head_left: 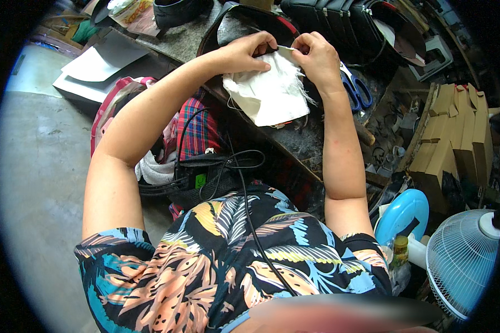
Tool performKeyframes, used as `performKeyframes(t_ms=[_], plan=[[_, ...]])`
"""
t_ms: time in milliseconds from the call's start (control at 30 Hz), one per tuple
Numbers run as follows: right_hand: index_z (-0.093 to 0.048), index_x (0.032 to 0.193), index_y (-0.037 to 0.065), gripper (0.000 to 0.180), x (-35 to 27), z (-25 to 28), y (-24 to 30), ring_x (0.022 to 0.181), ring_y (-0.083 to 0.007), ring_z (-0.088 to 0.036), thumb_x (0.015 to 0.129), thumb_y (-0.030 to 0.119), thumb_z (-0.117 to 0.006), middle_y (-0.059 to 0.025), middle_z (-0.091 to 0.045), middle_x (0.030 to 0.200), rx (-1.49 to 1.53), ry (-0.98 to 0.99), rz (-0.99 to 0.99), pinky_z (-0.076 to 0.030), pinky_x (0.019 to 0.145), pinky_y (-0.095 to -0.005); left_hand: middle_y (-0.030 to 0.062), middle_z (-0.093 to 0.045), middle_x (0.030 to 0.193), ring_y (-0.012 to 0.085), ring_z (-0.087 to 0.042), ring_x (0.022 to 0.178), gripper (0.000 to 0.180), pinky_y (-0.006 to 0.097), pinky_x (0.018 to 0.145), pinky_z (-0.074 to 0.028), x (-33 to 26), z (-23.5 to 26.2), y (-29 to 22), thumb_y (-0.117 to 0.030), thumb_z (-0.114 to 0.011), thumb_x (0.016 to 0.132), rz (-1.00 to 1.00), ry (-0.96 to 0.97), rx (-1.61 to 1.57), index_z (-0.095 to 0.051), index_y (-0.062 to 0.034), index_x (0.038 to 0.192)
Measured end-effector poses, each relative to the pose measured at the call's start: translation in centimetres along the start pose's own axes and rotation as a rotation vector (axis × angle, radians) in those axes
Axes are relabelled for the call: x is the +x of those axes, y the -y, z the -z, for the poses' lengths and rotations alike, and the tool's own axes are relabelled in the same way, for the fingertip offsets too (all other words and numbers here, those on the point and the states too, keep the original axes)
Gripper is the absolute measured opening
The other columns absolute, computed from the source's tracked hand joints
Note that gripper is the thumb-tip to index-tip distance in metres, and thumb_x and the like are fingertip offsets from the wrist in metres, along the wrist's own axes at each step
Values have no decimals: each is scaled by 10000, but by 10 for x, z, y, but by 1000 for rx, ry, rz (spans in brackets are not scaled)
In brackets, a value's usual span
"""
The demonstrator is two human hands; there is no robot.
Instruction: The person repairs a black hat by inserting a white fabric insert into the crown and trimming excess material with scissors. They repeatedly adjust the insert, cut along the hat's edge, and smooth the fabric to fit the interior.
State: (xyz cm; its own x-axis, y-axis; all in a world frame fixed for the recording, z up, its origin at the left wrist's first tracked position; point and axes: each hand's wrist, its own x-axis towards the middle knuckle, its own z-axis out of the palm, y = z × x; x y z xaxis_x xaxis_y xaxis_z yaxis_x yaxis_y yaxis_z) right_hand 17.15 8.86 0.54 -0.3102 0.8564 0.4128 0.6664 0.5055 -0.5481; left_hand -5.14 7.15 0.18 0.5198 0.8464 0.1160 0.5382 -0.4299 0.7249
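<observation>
A white piece of cloth (269, 97) with a frayed right edge hangs at the front of the cluttered workbench. My right hand (320, 62) pinches its upper right corner between thumb and fingers. On the upper left side, my left hand (245, 54) is closed, its thumb lying along the cloth and its fingertips curled near the top edge. Right behind both hands is a black item with a red strip (286, 25); its full shape is hidden. Scissors with blue handles (359, 91) lie just right of my right wrist, their blades partly covered.
Black stitched pieces (333, 25) are stacked at the back. White sheets (97, 66) lie back left. A plaid red cloth (197, 130) and a black bag with loose cables (205, 175) sit below my left forearm. Cardboard boxes (455, 136) and a fan (464, 261) stand to the right.
</observation>
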Motion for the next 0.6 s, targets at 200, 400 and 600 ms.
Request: performKeyframes(t_ms=[200, 400, 600], plan=[[-781, 885, 148, 155, -4, 17, 3, 829, -179, -652, 771, 248, -751, -13, -618, 918, -63, 186, -1, -532, 755, -314, -10, -565, 814, 79, -497, 773, 221, 237, 707, -424, 14, 0, 3, -211, -711, 878, 176, 2, -139, -626, -52, 1006], [-786, 857, 160, 170, -8, 12, 13, 800, -161, -669, 762, 301, -782, 6, -623, 925, -162, 125, 23, -545, 738, -325, -17, -572, 758, 72, -505, 716, 202, 244, 643, -428, 17, -6, 3, -223, -721, 873, 137, -54, 13, -636, -50, 931], [-757, 850, 142, 138, -12, 7, 17, 752, -168, -673, 782, 262, -752, 3, -627, 911, -247, 36, 126, -556, 701, -328, -5, -573, 759, 85, -512, 715, 227, 251, 655, -437, 16, -7, 4, -234, -734, 863, 126, -80, 64, -624, -43, 916]])
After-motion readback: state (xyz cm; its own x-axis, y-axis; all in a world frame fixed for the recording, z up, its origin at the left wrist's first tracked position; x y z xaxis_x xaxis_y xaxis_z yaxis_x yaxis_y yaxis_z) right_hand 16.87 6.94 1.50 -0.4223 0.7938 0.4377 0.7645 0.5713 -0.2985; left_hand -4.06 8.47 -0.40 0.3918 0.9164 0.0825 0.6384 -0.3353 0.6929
